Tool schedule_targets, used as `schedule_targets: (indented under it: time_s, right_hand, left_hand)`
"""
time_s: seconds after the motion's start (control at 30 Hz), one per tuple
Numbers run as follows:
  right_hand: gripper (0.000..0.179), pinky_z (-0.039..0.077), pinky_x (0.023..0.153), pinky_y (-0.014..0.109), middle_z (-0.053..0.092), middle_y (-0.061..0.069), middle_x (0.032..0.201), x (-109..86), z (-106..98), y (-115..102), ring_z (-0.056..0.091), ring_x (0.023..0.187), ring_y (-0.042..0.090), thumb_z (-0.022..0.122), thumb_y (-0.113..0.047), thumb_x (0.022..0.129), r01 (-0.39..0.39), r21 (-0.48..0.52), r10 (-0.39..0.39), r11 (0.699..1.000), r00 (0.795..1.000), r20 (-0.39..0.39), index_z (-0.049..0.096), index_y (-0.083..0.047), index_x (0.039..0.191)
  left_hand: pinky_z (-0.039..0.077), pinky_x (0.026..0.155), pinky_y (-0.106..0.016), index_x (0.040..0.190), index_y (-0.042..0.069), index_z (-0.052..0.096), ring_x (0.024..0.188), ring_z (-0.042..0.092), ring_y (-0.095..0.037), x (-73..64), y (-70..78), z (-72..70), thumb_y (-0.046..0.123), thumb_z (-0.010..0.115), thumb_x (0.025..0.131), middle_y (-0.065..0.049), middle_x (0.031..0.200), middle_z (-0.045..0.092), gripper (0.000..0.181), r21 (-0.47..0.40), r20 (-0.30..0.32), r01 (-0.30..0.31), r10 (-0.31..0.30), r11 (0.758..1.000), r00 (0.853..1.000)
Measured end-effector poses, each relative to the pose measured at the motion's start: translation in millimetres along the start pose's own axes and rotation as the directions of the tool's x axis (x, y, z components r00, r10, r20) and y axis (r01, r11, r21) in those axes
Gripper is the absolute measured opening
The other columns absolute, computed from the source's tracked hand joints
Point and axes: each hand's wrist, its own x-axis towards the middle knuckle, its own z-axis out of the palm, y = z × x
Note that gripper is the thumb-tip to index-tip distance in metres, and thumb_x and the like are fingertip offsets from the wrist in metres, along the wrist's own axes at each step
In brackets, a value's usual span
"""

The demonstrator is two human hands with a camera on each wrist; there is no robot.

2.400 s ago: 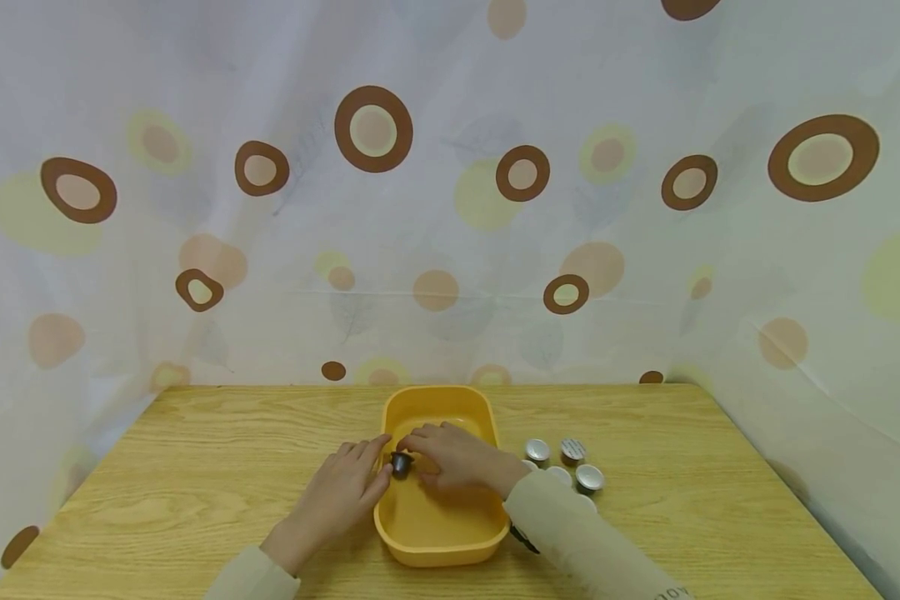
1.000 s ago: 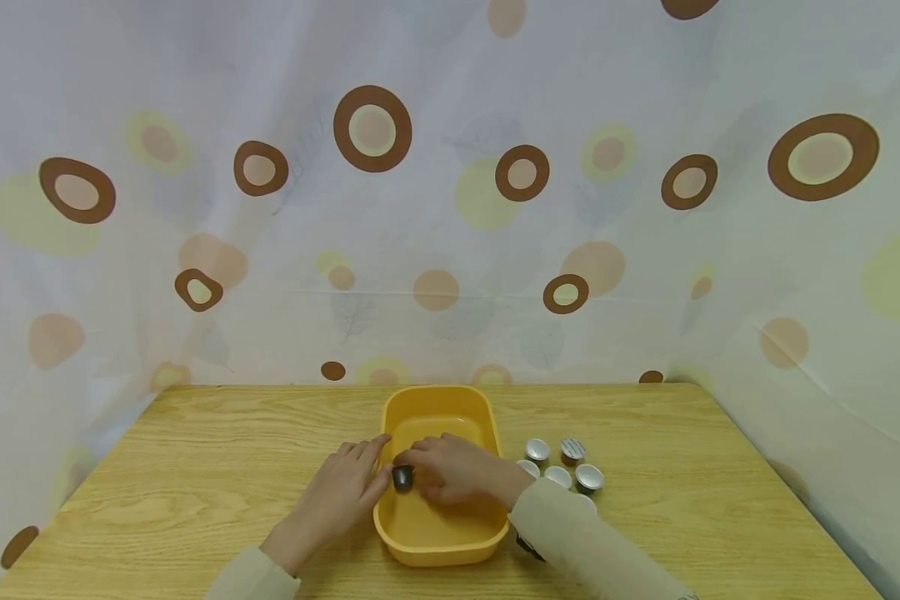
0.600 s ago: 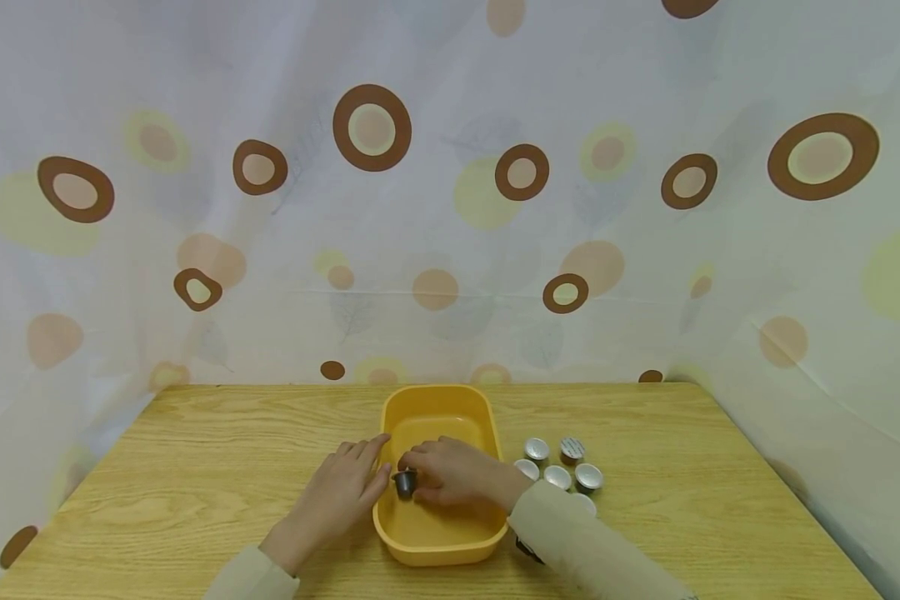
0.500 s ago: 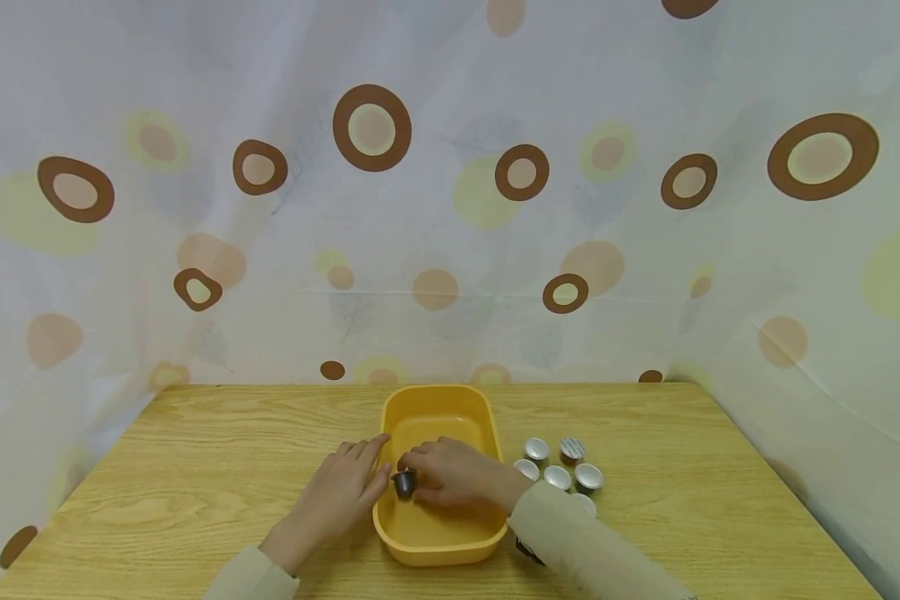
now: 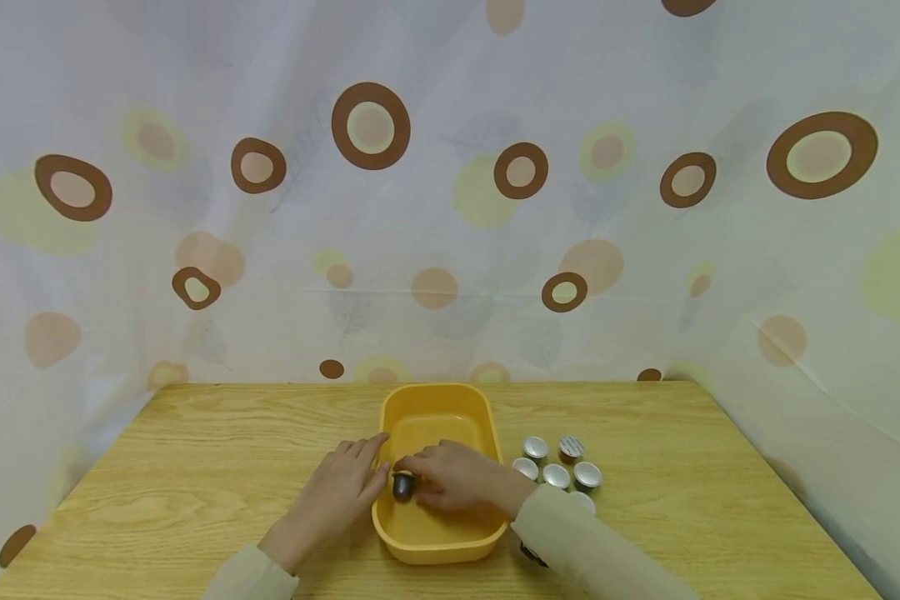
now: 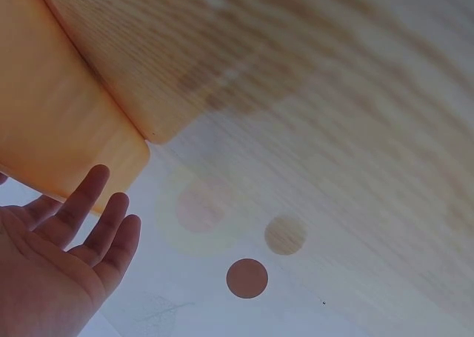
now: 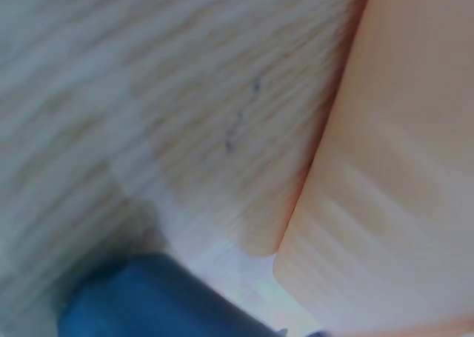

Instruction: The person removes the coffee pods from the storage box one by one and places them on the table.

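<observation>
In the head view my right hand reaches into an orange plastic bin and pinches a dark coffee capsule near the bin's left wall. The capsule's rim is up and its narrow end down; the fingers partly cover its top. My left hand lies along the bin's left rim, fingers loosely extended, the thumb tip at the edge close to the capsule. In the left wrist view the left fingers spread beside the bin's outer wall.
To the right of the bin, several coffee capsules with silvery foil lids stand on the wooden table. A dark thing shows partly under the right sleeve. A patterned cloth encloses the back and sides.
Within the bin, the right hand has shifted a little toward the person, bringing the capsule with it. The capsule's tilt has varied between the frames. The left hand keeps its place at the rim.
</observation>
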Motion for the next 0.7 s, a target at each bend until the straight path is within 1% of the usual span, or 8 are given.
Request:
schedule_targets:
  time_s: [0.17, 0.27, 0.5, 0.6, 0.7]
  right_hand:
    - [0.043, 0.046, 0.086, 0.028, 0.064, -0.006, 0.112, -0.6, -0.6, -1.6, 0.06, 0.099, 0.008, 0.06, -0.028, 0.087, 0.001, 0.01, -0.001, 1.0, 1.0, 0.011, 0.048, -0.022, 0.128]
    - [0.043, 0.046, 0.086, 0.027, 0.064, -0.006, 0.111, -0.8, -1.3, -2.1, 0.06, 0.098, 0.007, 0.06, -0.028, 0.087, -0.001, 0.009, 0.001, 1.0, 1.0, 0.017, 0.048, -0.022, 0.128]
    - [0.038, 0.045, 0.077, 0.023, 0.063, -0.007, 0.095, -1.6, -4.0, -2.9, 0.057, 0.083, 0.005, 0.061, -0.03, 0.086, -0.008, -0.002, 0.008, 1.0, 1.0, 0.006, 0.052, -0.022, 0.122]
    - [0.038, 0.046, 0.079, 0.023, 0.063, -0.007, 0.097, -1.1, -4.0, -2.9, 0.058, 0.085, 0.006, 0.063, -0.029, 0.085, -0.006, -0.003, 0.006, 1.0, 1.0, 0.001, 0.053, -0.022, 0.12]
    - [0.041, 0.047, 0.084, 0.025, 0.063, -0.006, 0.105, -0.1, -2.3, -2.8, 0.059, 0.093, 0.007, 0.063, -0.028, 0.085, 0.001, 0.002, -0.001, 1.0, 1.0, 0.002, 0.052, -0.021, 0.123]
  left_hand:
    - [0.043, 0.092, -0.043, 0.134, 0.011, 0.045, 0.113, 0.052, -0.023, -0.2, -0.6, 0.0, 0.034, 0.041, 0.096, -0.005, 0.126, 0.056, 0.044, 0.0, 0.001, -0.002, 0.002, 1.0, 1.0]
    - [0.043, 0.092, -0.043, 0.134, 0.011, 0.045, 0.112, 0.052, -0.023, -0.3, -0.7, -0.2, 0.034, 0.041, 0.096, -0.005, 0.126, 0.057, 0.044, 0.003, 0.003, -0.001, 0.001, 1.0, 1.0]
    - [0.044, 0.091, -0.043, 0.134, 0.011, 0.045, 0.112, 0.052, -0.023, 0.3, -0.1, -1.2, 0.034, 0.041, 0.096, -0.004, 0.124, 0.057, 0.044, 0.007, 0.003, 0.0, 0.0, 1.0, 1.0]
    - [0.044, 0.091, -0.043, 0.134, 0.011, 0.045, 0.112, 0.052, -0.023, 0.3, -0.2, -1.1, 0.035, 0.041, 0.096, -0.004, 0.124, 0.058, 0.045, 0.007, 0.002, -0.003, 0.003, 1.0, 1.0]
    - [0.044, 0.091, -0.043, 0.134, 0.011, 0.045, 0.112, 0.053, -0.023, 0.0, -0.7, -0.3, 0.035, 0.041, 0.096, -0.004, 0.123, 0.058, 0.045, 0.01, 0.003, -0.004, 0.004, 1.0, 1.0]
